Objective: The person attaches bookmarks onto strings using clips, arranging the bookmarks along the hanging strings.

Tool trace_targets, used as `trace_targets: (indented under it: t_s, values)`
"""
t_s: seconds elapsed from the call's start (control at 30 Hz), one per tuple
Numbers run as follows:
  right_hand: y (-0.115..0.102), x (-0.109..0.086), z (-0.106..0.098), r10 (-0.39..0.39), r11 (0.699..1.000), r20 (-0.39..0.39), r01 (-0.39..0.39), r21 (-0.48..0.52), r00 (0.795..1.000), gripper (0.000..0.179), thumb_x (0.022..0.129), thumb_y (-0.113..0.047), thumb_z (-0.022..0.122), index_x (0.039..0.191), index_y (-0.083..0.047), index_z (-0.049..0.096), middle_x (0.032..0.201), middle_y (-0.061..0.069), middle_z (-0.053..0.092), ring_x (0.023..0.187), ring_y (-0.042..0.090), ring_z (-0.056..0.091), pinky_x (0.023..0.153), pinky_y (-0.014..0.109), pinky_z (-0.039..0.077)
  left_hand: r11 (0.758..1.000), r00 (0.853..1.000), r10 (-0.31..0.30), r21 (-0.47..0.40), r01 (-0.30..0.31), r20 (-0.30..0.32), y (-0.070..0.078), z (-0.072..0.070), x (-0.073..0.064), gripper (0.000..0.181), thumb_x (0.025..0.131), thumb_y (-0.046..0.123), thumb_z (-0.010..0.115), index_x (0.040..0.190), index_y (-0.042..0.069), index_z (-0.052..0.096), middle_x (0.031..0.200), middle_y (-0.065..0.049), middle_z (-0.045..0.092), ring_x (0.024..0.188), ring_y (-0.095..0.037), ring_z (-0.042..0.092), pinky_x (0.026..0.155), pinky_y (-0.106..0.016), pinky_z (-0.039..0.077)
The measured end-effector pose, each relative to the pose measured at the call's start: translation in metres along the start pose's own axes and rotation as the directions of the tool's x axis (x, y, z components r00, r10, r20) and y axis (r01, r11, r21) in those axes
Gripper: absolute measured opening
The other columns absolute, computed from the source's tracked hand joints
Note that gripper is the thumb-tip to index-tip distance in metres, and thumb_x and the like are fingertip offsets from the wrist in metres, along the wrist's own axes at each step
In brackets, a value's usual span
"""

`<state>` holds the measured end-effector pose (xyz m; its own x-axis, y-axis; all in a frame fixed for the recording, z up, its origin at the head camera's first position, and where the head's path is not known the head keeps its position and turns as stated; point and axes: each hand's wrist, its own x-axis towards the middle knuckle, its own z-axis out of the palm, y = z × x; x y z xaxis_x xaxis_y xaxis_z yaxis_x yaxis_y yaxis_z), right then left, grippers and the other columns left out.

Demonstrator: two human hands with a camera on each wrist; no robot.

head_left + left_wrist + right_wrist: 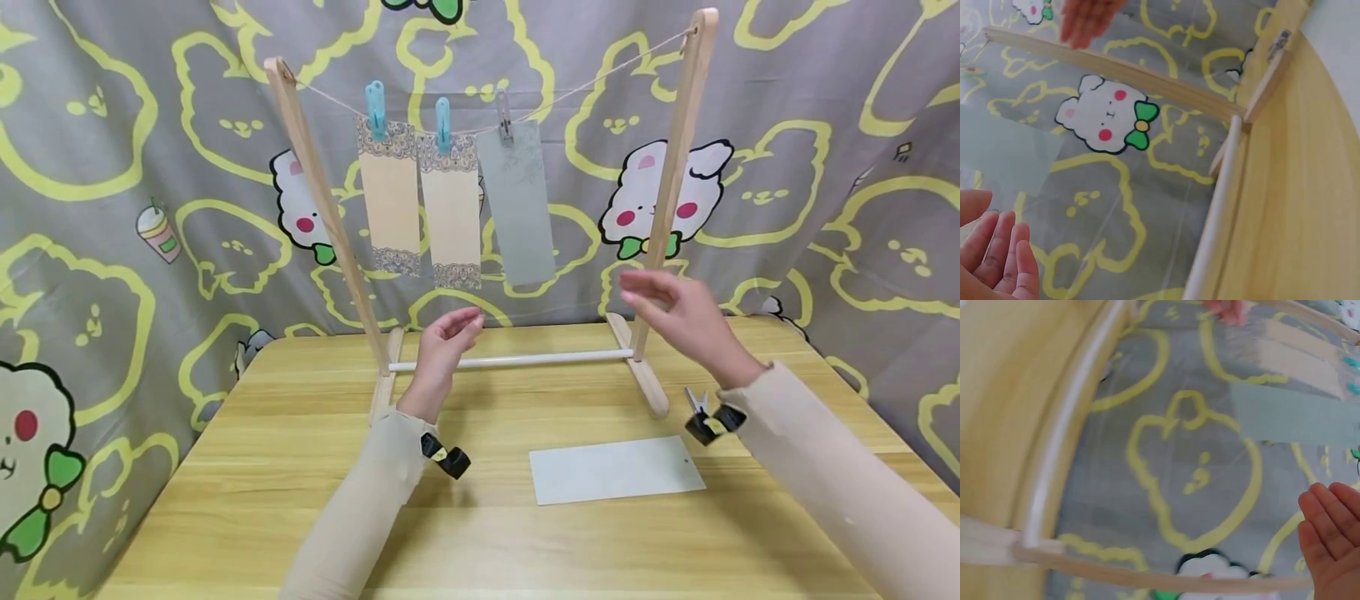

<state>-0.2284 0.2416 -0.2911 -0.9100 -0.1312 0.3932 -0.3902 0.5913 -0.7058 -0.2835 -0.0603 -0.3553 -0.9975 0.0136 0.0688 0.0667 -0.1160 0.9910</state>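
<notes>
My left hand (442,354) is raised near the left post, below the hanging cards, holding nothing. Its fingers are relaxed and slightly bent in the left wrist view. Over by the right post, my right hand (686,321) also holds nothing, its fingers extended. A string (600,82) sags between the posts of a wooden rack (678,150). From it hang two beige patterned cards (390,200), clipped by blue clothespins (443,125). A grey-green card (517,208) hangs to their right under a clear clothespin (504,117).
Another pale grey-green card (615,472) lies flat on the wooden table (247,500), in front of the rack. A small clothespin (695,400) lies near the rack's right foot (647,383). A white bar (540,360) joins the feet, with a patterned curtain (225,108) behind.
</notes>
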Motion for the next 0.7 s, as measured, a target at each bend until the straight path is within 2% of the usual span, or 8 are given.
trace_targets:
  t_s: [0.13,0.2,0.3,0.4,0.53,0.63,0.7]
  values:
    - [0.021,-0.025,0.000,0.068,0.996,-0.017,-0.068,-0.048,0.998,0.043,0.096,-0.033,0.055,0.128,-0.006,0.056,0.124,0.013,0.060,0.112,0.027,0.058,0.079,0.006,0.041,0.999,1.000,0.000,0.034,-0.001,0.021,-0.009,0.000,-0.005,0.029,0.086,0.012,0.068,0.113,0.001,0.064,0.096,0.002,0.068,0.084,-0.007,0.062,0.079,-0.029,0.050]
    - [0.029,-0.034,0.000,0.104,0.993,-0.043,-0.106,-0.047,0.994,0.043,0.095,-0.034,0.055,0.128,-0.006,0.056,0.123,0.013,0.061,0.111,0.017,0.058,0.079,0.005,0.040,0.999,0.999,0.008,0.046,-0.010,0.040,-0.013,0.001,-0.008,0.029,0.087,0.011,0.068,0.113,-0.001,0.064,0.096,0.001,0.068,0.084,-0.007,0.062,0.079,-0.031,0.050]
    - [0.042,-0.045,-0.002,0.121,0.991,-0.082,-0.124,-0.044,0.989,0.042,0.095,-0.033,0.055,0.126,-0.003,0.057,0.120,0.016,0.062,0.101,-0.002,0.056,0.078,0.004,0.040,0.999,0.998,0.016,0.050,-0.019,0.061,-0.019,0.003,-0.013,0.029,0.087,0.008,0.066,0.113,-0.003,0.063,0.098,-0.002,0.070,0.084,-0.007,0.063,0.080,-0.032,0.051]
    - [0.056,-0.054,-0.004,0.144,0.988,-0.100,-0.148,-0.034,0.984,0.043,0.096,-0.032,0.055,0.125,-0.001,0.057,0.118,0.018,0.062,0.092,-0.015,0.051,0.076,0.005,0.041,0.999,0.997,-0.001,0.048,-0.003,0.081,-0.023,0.005,-0.018,0.029,0.088,0.008,0.065,0.115,-0.003,0.063,0.100,-0.004,0.070,0.084,-0.007,0.063,0.078,-0.030,0.051]
    - [0.073,-0.068,-0.007,0.237,0.971,-0.094,-0.238,-0.010,0.967,0.047,0.095,-0.036,0.054,0.126,-0.001,0.056,0.109,-0.004,0.064,0.088,-0.017,0.050,0.073,0.006,0.041,0.998,0.992,-0.029,0.058,0.022,0.121,-0.028,0.011,-0.027,0.030,0.088,0.010,0.066,0.115,-0.002,0.063,0.102,-0.004,0.070,0.083,-0.007,0.063,0.076,-0.025,0.050]
    - [0.086,-0.077,-0.011,0.308,0.951,-0.069,-0.306,0.034,0.949,0.052,0.096,-0.038,0.053,0.128,0.003,0.053,0.100,-0.023,0.058,0.087,-0.018,0.049,0.073,0.005,0.039,0.997,0.987,-0.042,0.070,0.031,0.155,-0.032,0.015,-0.034,0.031,0.088,0.012,0.066,0.115,-0.002,0.062,0.101,-0.004,0.069,0.084,-0.007,0.063,0.075,-0.024,0.049]
    - [0.095,-0.083,-0.012,0.342,0.939,-0.061,-0.338,0.068,0.938,0.053,0.096,-0.037,0.053,0.128,0.006,0.051,0.095,-0.028,0.056,0.086,-0.017,0.050,0.073,0.006,0.041,0.996,0.983,-0.053,0.074,0.041,0.177,-0.035,0.019,-0.038,0.031,0.088,0.011,0.066,0.116,-0.003,0.062,0.100,-0.004,0.069,0.084,-0.008,0.063,0.078,-0.027,0.050]
